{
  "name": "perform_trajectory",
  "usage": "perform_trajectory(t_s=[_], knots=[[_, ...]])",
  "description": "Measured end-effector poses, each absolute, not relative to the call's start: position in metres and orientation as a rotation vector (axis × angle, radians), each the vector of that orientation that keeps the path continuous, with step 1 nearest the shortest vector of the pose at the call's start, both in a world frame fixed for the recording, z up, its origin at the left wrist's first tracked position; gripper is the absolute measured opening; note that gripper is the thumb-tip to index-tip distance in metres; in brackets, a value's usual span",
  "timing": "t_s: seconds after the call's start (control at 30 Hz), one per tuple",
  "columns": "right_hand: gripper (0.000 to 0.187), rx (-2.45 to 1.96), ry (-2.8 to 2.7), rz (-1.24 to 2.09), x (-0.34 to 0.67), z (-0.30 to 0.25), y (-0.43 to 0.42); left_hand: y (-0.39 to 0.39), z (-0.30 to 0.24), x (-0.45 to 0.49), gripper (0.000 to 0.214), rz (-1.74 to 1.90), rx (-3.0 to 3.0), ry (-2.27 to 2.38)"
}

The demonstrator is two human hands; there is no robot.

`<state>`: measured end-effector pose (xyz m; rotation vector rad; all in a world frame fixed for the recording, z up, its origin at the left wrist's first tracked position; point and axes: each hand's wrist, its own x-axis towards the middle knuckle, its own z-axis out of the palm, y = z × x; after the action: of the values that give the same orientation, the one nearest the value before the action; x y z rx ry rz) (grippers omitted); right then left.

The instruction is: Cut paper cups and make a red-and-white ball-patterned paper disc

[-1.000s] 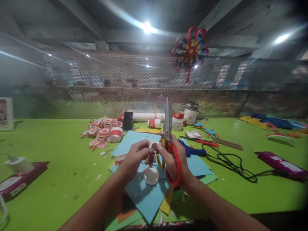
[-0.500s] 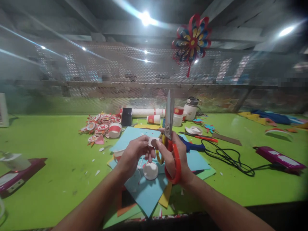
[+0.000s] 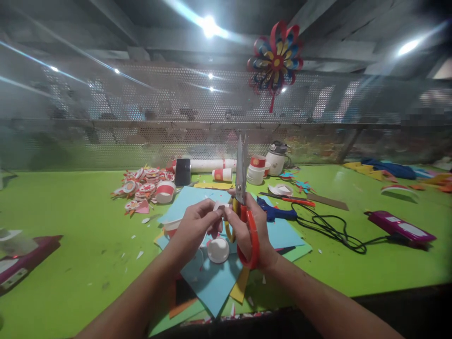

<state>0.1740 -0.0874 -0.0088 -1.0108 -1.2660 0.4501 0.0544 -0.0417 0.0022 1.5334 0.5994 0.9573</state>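
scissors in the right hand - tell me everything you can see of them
The large scissors have long grey, metal-looking blades and plastic-looking handles: one big red loop and one smaller yellow loop. They stand nearly upright above the green table, tips up, blades almost closed. The right hand grips them by the loops. A small white paper piece, pinched by the left hand, sits just left of the pivot; whether it touches the blades cannot be told.

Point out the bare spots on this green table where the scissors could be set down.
Mostly bare green table lies left of the coloured paper sheets, between the disc pile and the purple device. Another patch lies front right, between the black cable and the table edge. Crowded: the sheets under the left hand and right hand, and the cups behind.
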Motion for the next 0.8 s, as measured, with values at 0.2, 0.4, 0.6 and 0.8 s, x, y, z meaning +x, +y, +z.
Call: perform_trajectory(t_s=[0.2,0.4,0.6,0.8], knots=[[0.029,-1.076,-1.227,0.592,0.183,0.005,-0.095,-0.035,0.003,0.045,0.020,1.071,1.408,0.549],[0.042,-1.219,-1.545,0.781,0.197,0.003,-0.114,-0.032,0.015,0.035,0.015,1.314,1.284,0.474],[0.049,-1.246,-1.758,0.659,0.191,-0.010,-0.137,-0.036,0.019,0.036,0.014,1.407,1.229,0.454],[0.053,-1.240,-1.798,0.649,0.189,-0.006,-0.145,-0.032,0.010,0.037,0.009,1.381,1.322,0.455]])
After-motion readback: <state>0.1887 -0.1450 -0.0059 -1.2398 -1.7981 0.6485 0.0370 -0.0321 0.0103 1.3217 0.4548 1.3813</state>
